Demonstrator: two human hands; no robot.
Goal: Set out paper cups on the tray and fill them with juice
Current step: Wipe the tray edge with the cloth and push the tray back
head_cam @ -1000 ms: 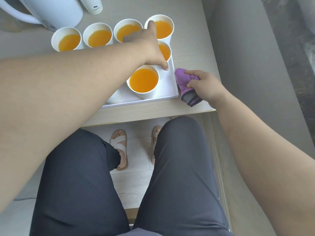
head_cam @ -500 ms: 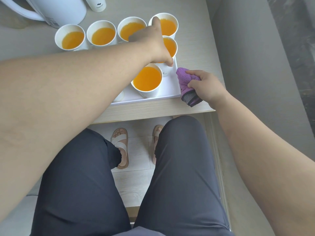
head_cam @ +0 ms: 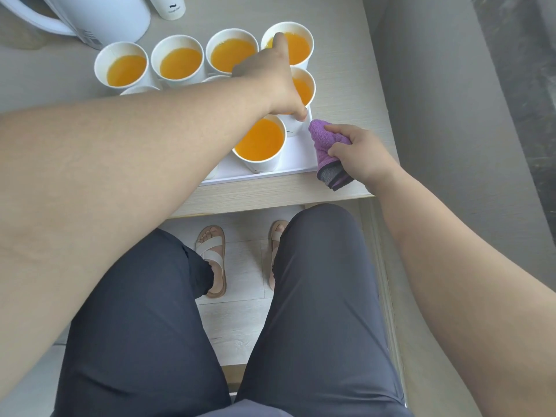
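— So, what sits on the tabletop (head_cam: 346, 70)?

— Biggest is a white kettle (head_cam: 99, 16) at the far left. Next comes the white tray (head_cam: 298, 158) by the front edge. Paper cups of orange juice stand in a back row (head_cam: 179, 63) of four, with a middle cup (head_cam: 305, 88) and a near cup (head_cam: 260, 139) down the tray's right side.

— And the hands?

— The left hand (head_cam: 270, 82) lies over the middle cup, thumb on its wall and forefinger straight. Its other fingers are hidden, so I cannot tell if it grips. The right hand (head_cam: 358, 155) curls its fingers round a purple cloth (head_cam: 323, 142) at the tray's right rim.
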